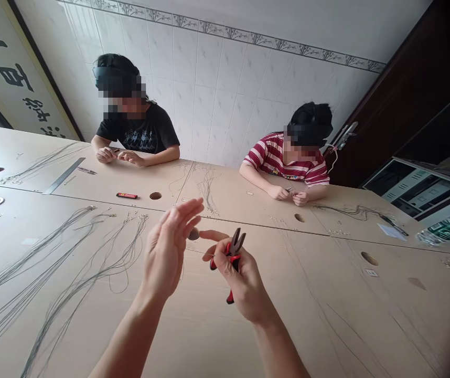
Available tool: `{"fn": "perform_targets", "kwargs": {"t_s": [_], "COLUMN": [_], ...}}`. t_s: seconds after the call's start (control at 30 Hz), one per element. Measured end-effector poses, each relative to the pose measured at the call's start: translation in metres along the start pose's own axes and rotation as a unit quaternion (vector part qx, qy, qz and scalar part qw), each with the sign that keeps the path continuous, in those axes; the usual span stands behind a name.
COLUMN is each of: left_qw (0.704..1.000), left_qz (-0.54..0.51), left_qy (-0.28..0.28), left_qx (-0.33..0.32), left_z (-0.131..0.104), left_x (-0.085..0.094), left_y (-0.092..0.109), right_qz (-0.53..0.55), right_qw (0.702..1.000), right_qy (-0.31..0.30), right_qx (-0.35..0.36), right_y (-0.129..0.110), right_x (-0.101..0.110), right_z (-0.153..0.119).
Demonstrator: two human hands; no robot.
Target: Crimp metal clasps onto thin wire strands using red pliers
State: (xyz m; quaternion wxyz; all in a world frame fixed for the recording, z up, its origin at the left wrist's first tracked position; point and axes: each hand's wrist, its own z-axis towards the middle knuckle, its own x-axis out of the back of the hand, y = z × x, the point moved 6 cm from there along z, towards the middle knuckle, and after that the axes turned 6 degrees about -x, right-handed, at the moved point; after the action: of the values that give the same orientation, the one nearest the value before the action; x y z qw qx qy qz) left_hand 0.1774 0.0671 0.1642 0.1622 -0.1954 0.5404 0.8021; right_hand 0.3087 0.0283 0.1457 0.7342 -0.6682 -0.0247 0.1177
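Note:
My right hand is wrapped around a pair of pliers with red and black handles, jaws pointing up and slightly apart. Its index finger stretches out to the left. Raised beside it, my left hand has its fingers stretched out and palm facing right, with nothing visible in it. Both hands are above the table and apart from each other. Bundles of thin grey-green cords with small metal ends lie to the left of my left hand.
Across the table sit one person in a black shirt and another in a striped shirt, both handling small items. A metal ruler, a red-and-black stick-like object, more cords and a plastic bottle lie about. Round holes pierce the tabletop.

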Motion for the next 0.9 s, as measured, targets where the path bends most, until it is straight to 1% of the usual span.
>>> {"fn": "perform_targets", "kwargs": {"t_s": [0.07, 0.17, 0.23, 0.4, 0.5, 0.57, 0.67, 0.83, 0.9], "left_qw": [0.998, 0.984, 0.973, 0.951, 0.929, 0.919, 0.921, 0.938, 0.936], "left_qz": [0.047, 0.124, 0.170, 0.266, 0.330, 0.354, 0.345, 0.292, 0.289], "left_qy": [-0.046, -0.115, -0.146, -0.155, -0.162, -0.166, -0.167, -0.153, -0.160], "left_qx": [0.025, 0.050, 0.052, 0.025, 0.036, 0.046, 0.072, 0.111, 0.117], "left_z": [-0.003, -0.009, -0.013, -0.017, -0.017, -0.017, -0.017, -0.019, -0.019], "left_x": [-0.006, -0.015, -0.020, -0.023, -0.022, -0.021, -0.020, -0.020, -0.019], "left_y": [-0.005, -0.011, -0.014, -0.016, -0.016, -0.016, -0.018, -0.020, -0.022], "right_qz": [-0.033, -0.078, -0.105, -0.162, -0.197, -0.215, -0.233, -0.233, -0.238], "right_qw": [0.999, 0.993, 0.987, 0.970, 0.960, 0.954, 0.951, 0.956, 0.954], "right_qy": [0.028, 0.069, 0.096, 0.139, 0.151, 0.152, 0.145, 0.125, 0.125], "right_qx": [0.025, 0.055, 0.069, 0.114, 0.134, 0.144, 0.145, 0.127, 0.133], "right_y": [0.000, 0.001, 0.002, -0.001, -0.002, -0.003, -0.003, -0.002, -0.004], "right_x": [0.005, 0.013, 0.018, 0.028, 0.030, 0.031, 0.031, 0.030, 0.031], "right_z": [0.000, 0.002, 0.003, 0.005, 0.006, 0.007, 0.007, 0.008, 0.007]}}
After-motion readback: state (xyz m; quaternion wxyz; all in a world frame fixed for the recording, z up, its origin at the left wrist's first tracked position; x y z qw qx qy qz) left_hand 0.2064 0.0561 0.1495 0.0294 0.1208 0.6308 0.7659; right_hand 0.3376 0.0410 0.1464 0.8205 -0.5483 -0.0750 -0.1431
